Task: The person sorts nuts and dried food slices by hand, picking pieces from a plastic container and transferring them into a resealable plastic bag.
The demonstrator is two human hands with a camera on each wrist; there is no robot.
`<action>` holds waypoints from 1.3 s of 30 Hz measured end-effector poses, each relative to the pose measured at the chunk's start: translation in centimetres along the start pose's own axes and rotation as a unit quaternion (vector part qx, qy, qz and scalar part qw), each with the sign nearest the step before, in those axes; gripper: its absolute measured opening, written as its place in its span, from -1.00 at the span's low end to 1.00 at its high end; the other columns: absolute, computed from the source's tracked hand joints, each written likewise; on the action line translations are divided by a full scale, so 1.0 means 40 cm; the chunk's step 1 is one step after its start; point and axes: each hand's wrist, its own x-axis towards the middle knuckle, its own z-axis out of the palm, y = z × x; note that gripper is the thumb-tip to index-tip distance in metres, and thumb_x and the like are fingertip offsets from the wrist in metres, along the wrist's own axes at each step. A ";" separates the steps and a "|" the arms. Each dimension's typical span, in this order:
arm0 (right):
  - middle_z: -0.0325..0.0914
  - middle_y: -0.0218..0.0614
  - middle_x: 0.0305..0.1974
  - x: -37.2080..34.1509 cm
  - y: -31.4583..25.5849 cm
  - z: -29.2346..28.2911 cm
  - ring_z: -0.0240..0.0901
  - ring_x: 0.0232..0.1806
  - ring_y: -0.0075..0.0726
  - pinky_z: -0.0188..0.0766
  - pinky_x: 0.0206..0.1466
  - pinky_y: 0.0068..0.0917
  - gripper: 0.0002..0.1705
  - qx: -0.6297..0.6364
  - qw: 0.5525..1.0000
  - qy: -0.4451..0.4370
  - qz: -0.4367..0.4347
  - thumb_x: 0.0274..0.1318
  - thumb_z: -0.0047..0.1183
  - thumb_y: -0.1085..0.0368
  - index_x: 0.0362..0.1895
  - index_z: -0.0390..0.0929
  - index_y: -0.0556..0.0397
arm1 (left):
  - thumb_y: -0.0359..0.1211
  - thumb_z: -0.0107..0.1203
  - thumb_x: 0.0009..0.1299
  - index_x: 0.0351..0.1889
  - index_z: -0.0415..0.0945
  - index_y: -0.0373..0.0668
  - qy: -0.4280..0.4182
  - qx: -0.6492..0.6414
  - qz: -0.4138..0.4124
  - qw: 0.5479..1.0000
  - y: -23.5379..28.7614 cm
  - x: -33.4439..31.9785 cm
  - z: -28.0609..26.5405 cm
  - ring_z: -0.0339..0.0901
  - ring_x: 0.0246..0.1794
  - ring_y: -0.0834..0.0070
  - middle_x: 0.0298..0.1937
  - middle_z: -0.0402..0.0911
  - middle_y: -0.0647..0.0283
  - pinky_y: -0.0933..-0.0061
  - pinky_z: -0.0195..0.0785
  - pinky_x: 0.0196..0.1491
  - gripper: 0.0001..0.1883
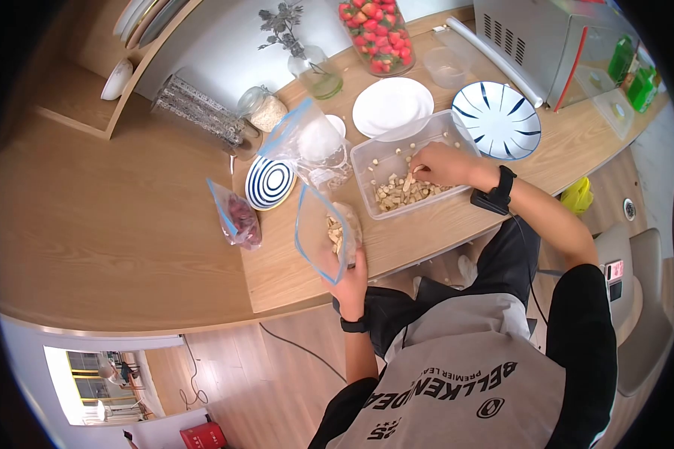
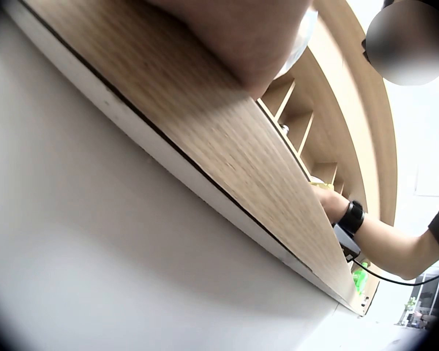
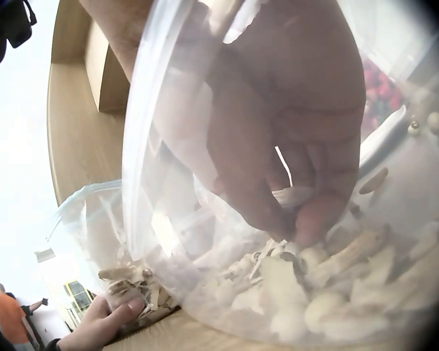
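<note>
My left hand [image 1: 352, 280] grips a clear zip bag [image 1: 350, 218] with a blue-edged mouth, held upright and gaping at the table's front edge. Pale dried slices [image 1: 335, 235] lie inside it. My right hand [image 1: 445, 165] reaches into a clear plastic container [image 1: 364, 187], where pale chopped pieces [image 1: 404, 196] cover part of the bottom. Thumb and fingers pinch a pale dried piece [image 1: 408, 182] just over the pile. Through the container wall, the right wrist view shows the fingertips [image 3: 311, 219] down among the pieces. The left wrist view barely shows the left hand's work.
Left of the open bag are a zip bag of dark red pieces [image 1: 245, 224] and a blue-striped plate [image 1: 269, 182]. Behind stand a bag of white contents [image 1: 318, 142], a white plate [image 1: 393, 105] and a strawberry-filled container [image 1: 378, 37]. A blue-lined plate [image 1: 496, 120] sits right, near a microwave [image 1: 535, 45].
</note>
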 end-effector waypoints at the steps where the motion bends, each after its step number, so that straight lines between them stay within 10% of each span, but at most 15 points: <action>1: 0.69 0.04 -0.32 -0.001 0.000 0.001 0.63 -0.23 0.20 0.52 -0.09 -0.06 -0.84 0.001 1.000 0.003 -0.004 0.18 0.18 0.33 -0.32 0.72 0.19 | -0.34 0.38 0.38 0.09 0.62 -0.35 -0.001 0.000 0.000 1.000 -0.002 -0.001 0.001 0.62 -0.01 -0.11 0.01 0.68 -0.11 0.00 0.46 0.08 -0.61; 21: 0.58 0.15 -0.38 -0.011 -0.035 -0.065 0.49 -0.32 0.30 0.44 -0.16 -0.01 -0.73 0.018 0.999 0.036 -0.018 0.34 0.00 0.28 -0.34 0.59 0.24 | -0.34 0.41 0.34 0.15 0.59 -0.30 -0.018 -0.001 -0.014 1.000 -0.012 -0.007 0.001 0.60 0.07 -0.24 0.10 0.65 -0.16 -0.06 0.47 0.11 -0.55; 39: 0.73 0.02 -0.29 -0.060 -0.031 -0.062 0.68 -0.22 0.16 0.59 -0.05 -0.07 -0.57 0.052 0.997 0.061 0.014 0.31 -0.09 0.47 0.21 0.62 0.19 | -0.37 0.39 0.34 0.12 0.60 -0.31 -0.013 -0.013 -0.008 1.000 0.006 0.002 -0.005 0.57 0.06 -0.26 0.06 0.64 -0.17 -0.09 0.44 0.11 -0.58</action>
